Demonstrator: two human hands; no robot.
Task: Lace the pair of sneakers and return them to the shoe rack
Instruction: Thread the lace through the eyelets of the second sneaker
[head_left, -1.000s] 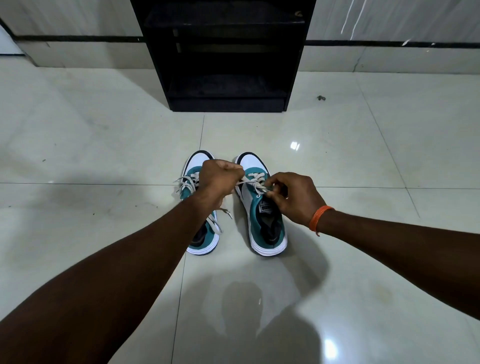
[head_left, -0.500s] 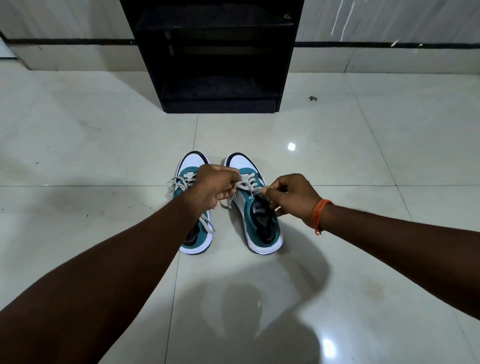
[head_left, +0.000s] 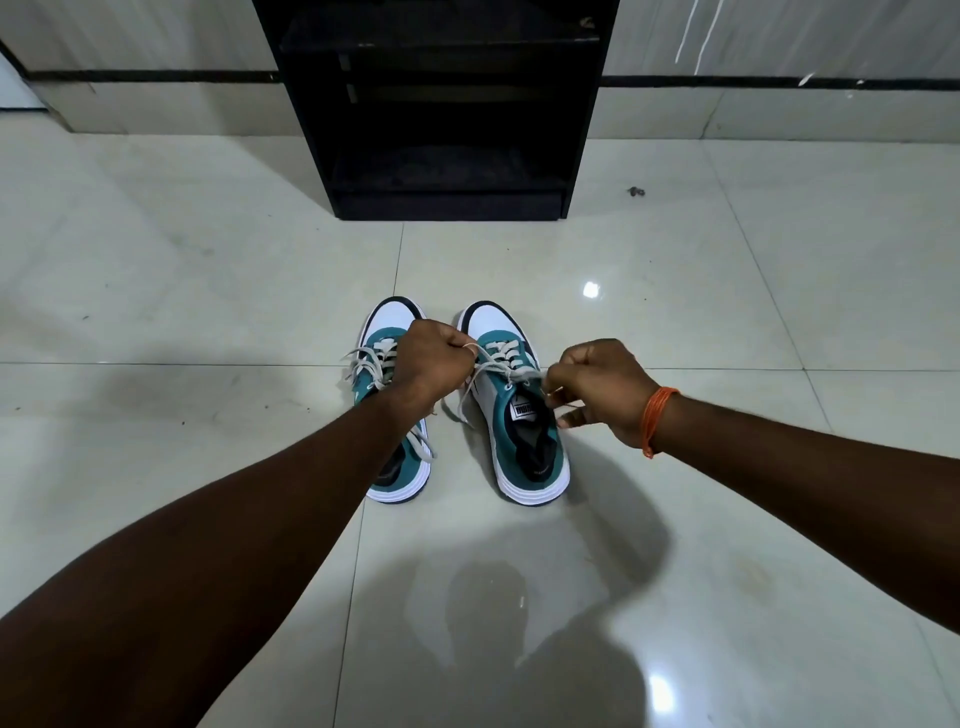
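- The two sneakers sit side by side on the tiled floor (head_left: 727, 467), toes pointing at the black shoe rack (head_left: 441, 104), which stands well apart from them against the wall.
- The right sneaker (head_left: 524, 441) is the one being worked. Its lace (head_left: 498, 364) runs taut across the upper eyelets, one end going to each hand.
- The left hand (head_left: 428, 364) is curled into a fist and clamped on one lace end, on the side of that sneaker nearer its partner.
- The right hand (head_left: 597, 389), the one with an orange thread band (head_left: 655, 421) at the wrist, has its fingers closed together, pinching the other end just beside the sneaker's collar.
- To my eye this is the tightening pull. It would go best with both ends drawn outward evenly, so the crossings seat flat and the tongue stays centred.
- The sneaker is light and nothing pins it to the floor, so a hard or lopsided tug could drag or tip it; a steady, low pull seems safer.
- I'd check that the two ends come out the same length before any knot.
- The left sneaker (head_left: 387, 415), partly under the left forearm, shows loose lace loops (head_left: 363, 364) and one end trailing over its side; whether it is fully laced, I cannot tell.
- Neither sneaker is on the rack yet.
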